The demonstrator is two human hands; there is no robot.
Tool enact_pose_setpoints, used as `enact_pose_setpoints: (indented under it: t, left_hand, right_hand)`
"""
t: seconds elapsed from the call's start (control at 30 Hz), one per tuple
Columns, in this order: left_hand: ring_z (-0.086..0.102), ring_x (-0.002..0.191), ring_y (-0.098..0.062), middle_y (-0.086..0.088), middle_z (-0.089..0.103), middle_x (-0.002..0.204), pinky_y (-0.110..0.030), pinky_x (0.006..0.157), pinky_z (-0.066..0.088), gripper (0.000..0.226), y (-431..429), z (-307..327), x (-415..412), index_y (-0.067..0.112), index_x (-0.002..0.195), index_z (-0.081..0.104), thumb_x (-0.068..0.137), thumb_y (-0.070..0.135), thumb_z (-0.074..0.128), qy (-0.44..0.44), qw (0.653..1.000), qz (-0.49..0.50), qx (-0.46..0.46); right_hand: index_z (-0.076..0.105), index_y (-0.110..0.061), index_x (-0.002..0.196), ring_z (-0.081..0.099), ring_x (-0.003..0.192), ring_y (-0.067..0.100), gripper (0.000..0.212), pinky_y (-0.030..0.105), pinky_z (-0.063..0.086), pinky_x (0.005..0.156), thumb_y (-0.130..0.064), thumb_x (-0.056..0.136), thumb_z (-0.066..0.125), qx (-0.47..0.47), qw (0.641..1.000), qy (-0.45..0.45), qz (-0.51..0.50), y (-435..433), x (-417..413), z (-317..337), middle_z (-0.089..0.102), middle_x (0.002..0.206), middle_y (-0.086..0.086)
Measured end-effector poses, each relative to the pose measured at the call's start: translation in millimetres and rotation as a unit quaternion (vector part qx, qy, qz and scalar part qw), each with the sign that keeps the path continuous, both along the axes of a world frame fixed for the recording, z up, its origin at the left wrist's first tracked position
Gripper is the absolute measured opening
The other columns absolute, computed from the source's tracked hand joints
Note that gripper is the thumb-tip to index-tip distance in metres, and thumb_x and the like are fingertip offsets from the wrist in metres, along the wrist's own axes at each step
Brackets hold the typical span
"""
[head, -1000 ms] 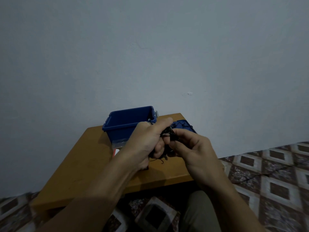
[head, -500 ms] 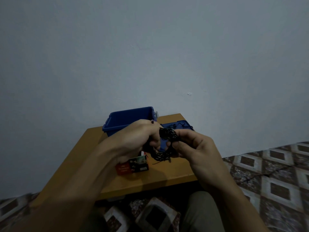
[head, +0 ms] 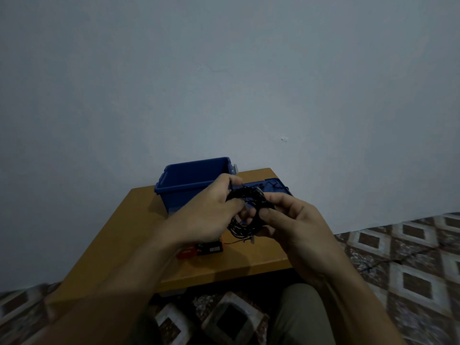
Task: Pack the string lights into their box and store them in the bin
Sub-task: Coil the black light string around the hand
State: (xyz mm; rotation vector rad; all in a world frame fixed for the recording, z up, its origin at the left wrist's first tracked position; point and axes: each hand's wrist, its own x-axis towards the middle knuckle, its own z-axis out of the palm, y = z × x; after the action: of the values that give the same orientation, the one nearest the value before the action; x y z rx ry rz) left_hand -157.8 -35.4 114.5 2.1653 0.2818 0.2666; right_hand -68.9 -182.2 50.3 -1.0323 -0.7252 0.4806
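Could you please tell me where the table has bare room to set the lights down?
The widest bare patch of the table lies left of the blue bin and small box. A narrower strip runs along the near edge. The middle is crowded: the left hand and right hand hold the string lights before the blue lid.

Box [head: 209, 249] label unreadable, bin [head: 184, 188] front behind left hand [head: 206, 215]

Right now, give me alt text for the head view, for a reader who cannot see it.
The left hand and right hand hold a coil of dark string lights above a wooden table. Behind stands an open blue bin, a blue lid beside it; a small red and black box lies on the table.
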Motion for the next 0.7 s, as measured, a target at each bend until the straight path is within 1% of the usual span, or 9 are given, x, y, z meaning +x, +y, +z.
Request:
enact_pose_setpoints:
  t: [0.1,0.2,0.27,0.33,0.37,0.43,0.53,0.63,0.7]
  left_hand:
    - [0.069,0.088,-0.021,0.01,0.074,0.086,-0.052,0.091,0.054,0.017,0,-3,0,0.024,0.122,0.045,0.106,0.019,0.044,-0.009,0.999,0.003,0.039]
    - [0.07,0.088,-0.014,0.014,0.074,0.086,-0.046,0.09,0.056,0.007,1,-5,0,0.025,0.111,0.048,0.105,0.022,0.047,-0.014,0.998,0.022,0.06]
    - [0.07,0.091,-0.011,0.011,0.074,0.094,-0.045,0.09,0.056,0.012,2,-9,0,0.025,0.113,0.047,0.103,0.025,0.053,-0.024,0.997,0.043,0.067]
    - [0.069,0.097,-0.012,0.007,0.072,0.106,-0.044,0.093,0.055,0.023,3,-10,1,0.026,0.121,0.044,0.101,0.027,0.056,-0.04,0.995,0.064,0.063]
    - [0.068,0.098,-0.012,0.005,0.071,0.107,-0.043,0.093,0.054,0.026,3,-11,1,0.026,0.124,0.044,0.1,0.026,0.057,-0.047,0.995,0.07,0.06]
    - [0.069,0.093,-0.011,0.004,0.073,0.1,-0.039,0.09,0.056,0.023,2,-10,0,0.021,0.124,0.052,0.101,0.022,0.056,-0.053,0.994,0.066,0.066]
    - [0.07,0.085,-0.011,0.005,0.074,0.089,-0.04,0.086,0.057,0.012,2,-9,-2,0.022,0.108,0.065,0.101,0.018,0.056,-0.054,0.991,0.044,0.115]
    - [0.068,0.083,-0.011,0.006,0.071,0.089,-0.039,0.079,0.058,0.012,1,-10,-3,0.026,0.101,0.064,0.102,0.02,0.054,-0.045,0.987,0.041,0.147]
    - [0.064,0.079,-0.011,0.007,0.066,0.089,-0.033,0.067,0.054,0.011,-2,-11,-4,0.028,0.101,0.061,0.103,0.024,0.051,-0.032,0.981,0.044,0.187]
  right_hand:
    - [0.068,-0.003,0.112,0.072,0.087,0.027,0.022,0.032,0.055,0.07,0.002,0.093,0.059,0.001,1.0,0.003,-0.004,1,0,0,0.075,0.096,0.016]
    - [0.068,-0.004,0.112,0.072,0.087,0.026,0.024,0.034,0.055,0.071,-0.004,0.089,0.063,-0.001,1.0,0.002,0.0,2,0,-1,0.076,0.096,0.015]
    - [0.068,-0.004,0.113,0.072,0.086,0.024,0.031,0.034,0.055,0.071,-0.011,0.083,0.066,0.001,1.0,0.004,0.005,2,0,-1,0.076,0.096,0.013]
    - [0.068,-0.003,0.113,0.071,0.082,0.021,0.035,0.032,0.055,0.068,-0.013,0.08,0.067,0.01,1.0,0.013,0.013,2,1,-1,0.076,0.091,0.01]
    - [0.068,-0.003,0.113,0.07,0.08,0.02,0.035,0.031,0.055,0.066,-0.013,0.079,0.067,0.015,1.0,0.016,0.017,1,1,0,0.075,0.088,0.008]
    - [0.068,-0.003,0.111,0.07,0.078,0.019,0.033,0.03,0.055,0.063,-0.011,0.08,0.067,0.021,0.999,0.017,0.027,0,1,0,0.075,0.085,0.007]
    - [0.07,-0.003,0.109,0.071,0.077,0.02,0.031,0.032,0.056,0.068,-0.009,0.079,0.067,0.009,0.999,0.005,0.035,-1,2,0,0.075,0.087,0.009]
    - [0.072,-0.004,0.109,0.072,0.082,0.024,0.029,0.031,0.057,0.072,-0.006,0.081,0.068,-0.018,0.999,-0.026,0.037,-3,2,-1,0.076,0.094,0.014]
    - [0.073,-0.005,0.108,0.072,0.083,0.023,0.022,0.03,0.056,0.075,-0.001,0.087,0.066,-0.035,0.998,-0.045,0.018,-3,3,-1,0.076,0.09,0.012]
